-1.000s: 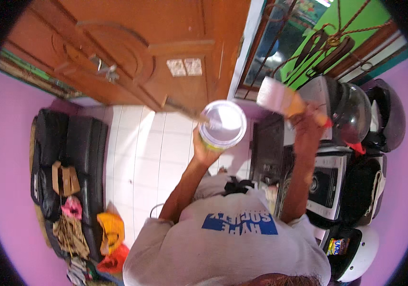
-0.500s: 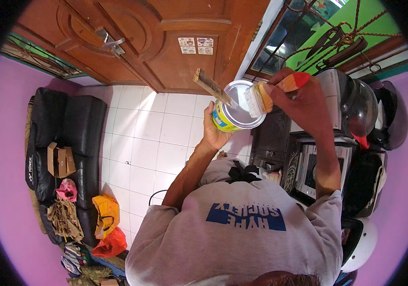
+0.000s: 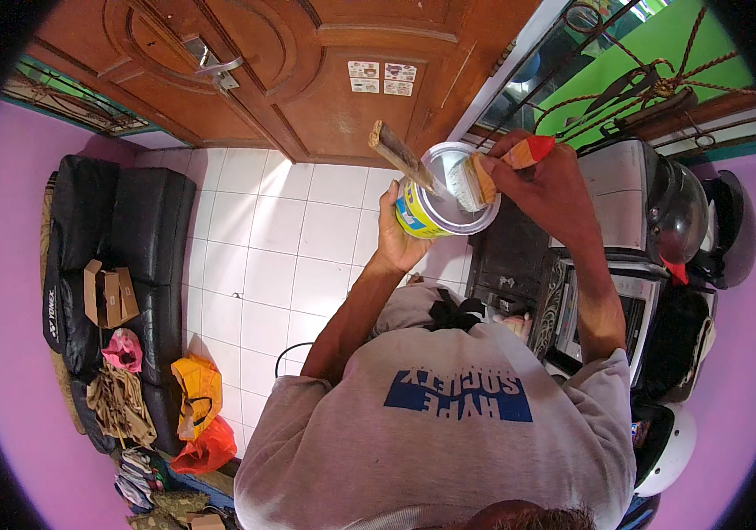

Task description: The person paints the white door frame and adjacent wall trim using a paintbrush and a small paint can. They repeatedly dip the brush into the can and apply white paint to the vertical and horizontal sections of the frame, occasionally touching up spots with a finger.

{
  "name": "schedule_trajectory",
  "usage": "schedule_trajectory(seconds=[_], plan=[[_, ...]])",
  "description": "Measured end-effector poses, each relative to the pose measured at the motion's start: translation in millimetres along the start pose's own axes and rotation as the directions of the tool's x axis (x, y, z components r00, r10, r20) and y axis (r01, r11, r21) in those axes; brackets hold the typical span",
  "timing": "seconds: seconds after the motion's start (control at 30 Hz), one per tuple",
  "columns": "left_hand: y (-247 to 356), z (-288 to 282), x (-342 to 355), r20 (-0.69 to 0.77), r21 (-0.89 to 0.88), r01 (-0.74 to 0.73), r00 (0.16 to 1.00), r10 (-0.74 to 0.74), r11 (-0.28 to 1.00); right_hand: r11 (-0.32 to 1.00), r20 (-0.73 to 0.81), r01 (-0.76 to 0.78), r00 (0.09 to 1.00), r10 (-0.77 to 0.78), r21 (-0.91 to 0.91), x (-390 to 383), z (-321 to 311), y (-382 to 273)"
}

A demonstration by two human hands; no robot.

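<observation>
My left hand [image 3: 396, 237] is wrapped round the side of a yellow-labelled paint can [image 3: 422, 220] with a pale rim and whitish contents. A rough wooden stick [image 3: 393, 149] leans out of it toward the upper left, its lower end inside. Above the can's right side, my right hand [image 3: 548, 181] grips a paintbrush [image 3: 527, 152] with a red-tipped wooden handle. Its white-coated bristles reach into the can's opening; whether they touch the paint I cannot tell.
Wooden double doors [image 3: 325, 62] stand ahead, beside a barred window [image 3: 608, 71]. A black sofa [image 3: 144, 225] with a box and bags lines the left wall. Black cabinets [image 3: 506, 265], helmets [image 3: 678, 230] and electronics crowd the right side. Tiled floor [image 3: 254, 247] lies below.
The brush was held up right of the can a second ago; my right hand has brought it down and left into the opening. The can has shifted rightward and up in view.
</observation>
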State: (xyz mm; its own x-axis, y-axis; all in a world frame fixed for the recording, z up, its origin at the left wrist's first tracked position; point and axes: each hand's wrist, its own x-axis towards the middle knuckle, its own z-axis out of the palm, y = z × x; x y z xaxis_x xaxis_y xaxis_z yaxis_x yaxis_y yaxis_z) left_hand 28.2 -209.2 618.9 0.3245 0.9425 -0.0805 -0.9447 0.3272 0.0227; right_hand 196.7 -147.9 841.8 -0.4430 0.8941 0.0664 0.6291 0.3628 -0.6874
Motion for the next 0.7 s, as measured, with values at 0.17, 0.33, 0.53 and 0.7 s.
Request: schedule_trajectory(seconds=[0.17,0.33,0.53,0.7], plan=[[12,3,5,-0.087,0.079,-0.011,0.996,0.018,0.997,0.995,-0.028,-0.097,0.995,0.097,0.001,8,0,0],[23,10,6,-0.146,0.147,-0.033,0.988,0.055,0.989,0.860,-0.187,-0.068,0.965,0.186,0.505,7,-1,27],[26,34,7,-0.196,0.177,-0.036,0.978,0.071,0.983,0.211,-0.061,-0.015,0.934,0.351,0.977,3,43,99],[23,45,22,-0.136,0.115,-0.093,0.985,0.108,0.989,-0.201,0.052,-0.020,0.986,0.157,0.979,16,59,129]])
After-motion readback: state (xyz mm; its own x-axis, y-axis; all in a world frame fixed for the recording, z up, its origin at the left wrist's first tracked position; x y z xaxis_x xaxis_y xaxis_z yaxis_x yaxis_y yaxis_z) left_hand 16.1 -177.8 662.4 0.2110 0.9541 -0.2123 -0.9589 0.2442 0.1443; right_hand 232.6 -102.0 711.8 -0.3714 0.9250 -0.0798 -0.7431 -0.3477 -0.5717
